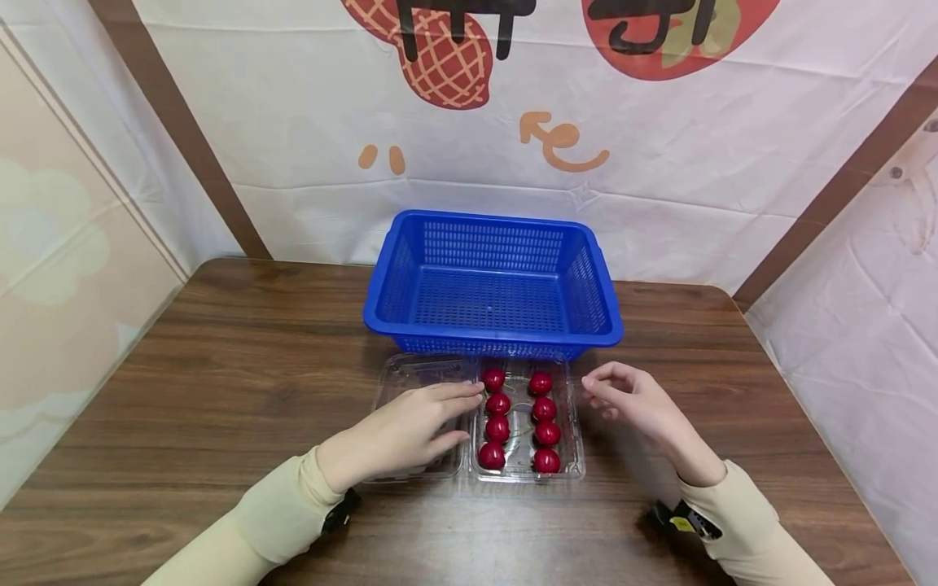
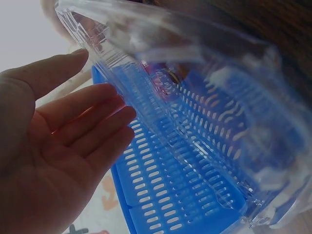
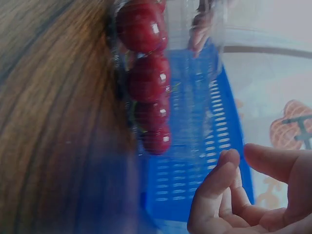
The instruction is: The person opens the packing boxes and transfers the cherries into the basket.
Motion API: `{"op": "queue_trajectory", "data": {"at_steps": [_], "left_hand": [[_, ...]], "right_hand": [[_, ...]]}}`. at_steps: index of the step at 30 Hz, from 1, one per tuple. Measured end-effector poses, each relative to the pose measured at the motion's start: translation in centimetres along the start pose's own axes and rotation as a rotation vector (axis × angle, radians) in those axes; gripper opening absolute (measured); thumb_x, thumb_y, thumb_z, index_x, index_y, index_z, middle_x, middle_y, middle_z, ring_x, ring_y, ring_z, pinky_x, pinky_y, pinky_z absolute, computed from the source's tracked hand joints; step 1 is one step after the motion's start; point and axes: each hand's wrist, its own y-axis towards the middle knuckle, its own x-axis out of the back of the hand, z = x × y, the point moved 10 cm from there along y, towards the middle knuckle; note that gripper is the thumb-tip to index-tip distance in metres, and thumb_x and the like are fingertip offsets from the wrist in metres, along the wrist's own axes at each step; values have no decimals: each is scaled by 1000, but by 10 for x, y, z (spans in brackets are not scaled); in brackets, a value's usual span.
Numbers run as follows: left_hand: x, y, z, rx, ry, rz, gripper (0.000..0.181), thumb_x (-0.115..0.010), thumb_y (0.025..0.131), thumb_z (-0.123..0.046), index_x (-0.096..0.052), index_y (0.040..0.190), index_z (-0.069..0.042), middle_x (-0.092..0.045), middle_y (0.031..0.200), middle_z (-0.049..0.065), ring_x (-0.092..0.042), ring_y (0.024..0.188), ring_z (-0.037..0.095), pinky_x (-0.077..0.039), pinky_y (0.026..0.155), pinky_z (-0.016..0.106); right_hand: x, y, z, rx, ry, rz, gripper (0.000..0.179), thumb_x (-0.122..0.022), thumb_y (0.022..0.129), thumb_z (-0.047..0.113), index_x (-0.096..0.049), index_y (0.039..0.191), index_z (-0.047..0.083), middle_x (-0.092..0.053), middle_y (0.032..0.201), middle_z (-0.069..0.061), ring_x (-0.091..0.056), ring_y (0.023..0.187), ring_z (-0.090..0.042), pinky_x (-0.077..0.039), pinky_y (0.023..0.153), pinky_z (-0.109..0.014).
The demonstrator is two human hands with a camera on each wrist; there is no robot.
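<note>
A clear plastic clamshell box point(image 1: 575, 443) lies opened out on the table, its lid point(image 1: 421, 366) folded out to the left. Inside its right half, glossy red cherries point(image 1: 544, 408) with thin green stems form two columns. My left hand point(image 1: 406, 427) is over the lid, fingers straight and pointing toward the left column; whether it touches the plastic I cannot tell. In the left wrist view the palm of that hand point(image 2: 63, 131) holds nothing. My right hand point(image 1: 633, 399) hovers just right of the box. Its fingers are loosely bent, with a gap between thumb and forefinger point(image 3: 219, 170).
Directly behind the box stands a blue perforated plastic basket point(image 1: 491, 334), with nothing visible inside it. Brown wood-grain tabletop point(image 1: 242, 366) extends to both sides. A white printed cloth point(image 1: 476, 191) hangs behind the table.
</note>
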Motion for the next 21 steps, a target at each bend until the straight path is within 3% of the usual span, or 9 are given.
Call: {"op": "queue_trajectory", "data": {"at_steps": [5, 9, 14, 21], "left_hand": [[0, 0, -1, 0, -12, 6, 47, -67, 87, -25, -60, 125, 1, -55, 135, 14, -54, 124, 25, -46, 103, 37], [1, -1, 0, -1, -13, 6, 48, -68, 87, -25, -59, 125, 2, -55, 135, 15, -54, 124, 25, -46, 103, 37], [0, 0, 0, -2, -9, 11, 49, -67, 88, -26, -58, 127, 1, -54, 136, 15, -53, 125, 25, -46, 104, 37], [-3, 0, 0, 2, 7, 33, 50, -64, 89, -29, -57, 129, 0, -52, 138, 14, -50, 128, 26, -44, 106, 39]], "right_hand": [[7, -9, 18, 54, -165, -66, 32, -63, 91, 30, -61, 106, 1, -67, 93, -15, -65, 84, -22, -58, 68, -34], [7, -10, 29, 96, -238, -88, 31, -63, 91, 34, -63, 103, 5, -68, 90, -16, -66, 80, -19, -58, 67, -37], [3, -9, 44, 180, -324, -105, 24, -66, 89, 31, -64, 97, 9, -68, 85, -10, -65, 73, -16, -57, 62, -31], [-8, -5, 65, 290, -444, -110, 15, -71, 86, 26, -66, 93, 14, -70, 84, 1, -64, 77, -10, -55, 70, -23]]}}
